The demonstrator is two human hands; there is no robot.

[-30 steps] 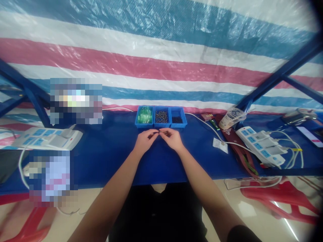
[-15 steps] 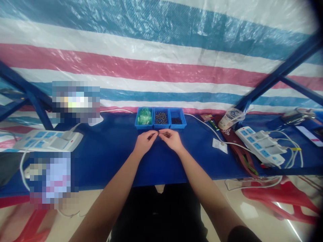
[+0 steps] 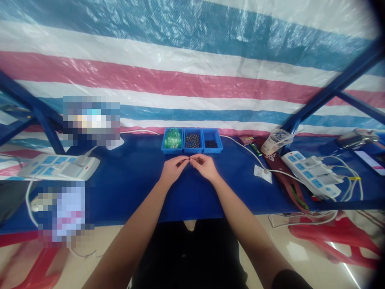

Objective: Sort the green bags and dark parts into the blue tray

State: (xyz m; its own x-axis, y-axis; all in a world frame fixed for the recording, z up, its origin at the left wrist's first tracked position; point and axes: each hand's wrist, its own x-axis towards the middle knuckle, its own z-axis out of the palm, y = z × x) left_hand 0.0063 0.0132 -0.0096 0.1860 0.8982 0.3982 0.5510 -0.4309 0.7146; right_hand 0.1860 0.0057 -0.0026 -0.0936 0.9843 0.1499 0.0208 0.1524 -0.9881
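Observation:
My left hand [image 3: 173,168] and my right hand [image 3: 205,165] meet fingertip to fingertip above the blue table. Both are closed in a pinch around something tiny and dark [image 3: 189,159], too small to name. Just beyond the fingers, three blue bins stand side by side. In the left bin [image 3: 172,151] are clear green pieces. Small metallic parts [image 3: 192,140] fill much of the middle bin [image 3: 193,151]. Little black pieces [image 3: 211,143] lie in the right bin [image 3: 213,151].
White power strips stand at left [image 3: 60,166] and right [image 3: 311,174]. A plastic cup [image 3: 275,141], a maroon bag [image 3: 281,172], a small packet [image 3: 262,174] and a white cable [image 3: 240,147] lie to the right. Blue frame bars [image 3: 333,90] and a striped sheet [image 3: 192,84] rise behind.
Both hands stay in nearly the same place, fingertips still together. The view has shifted very slightly.

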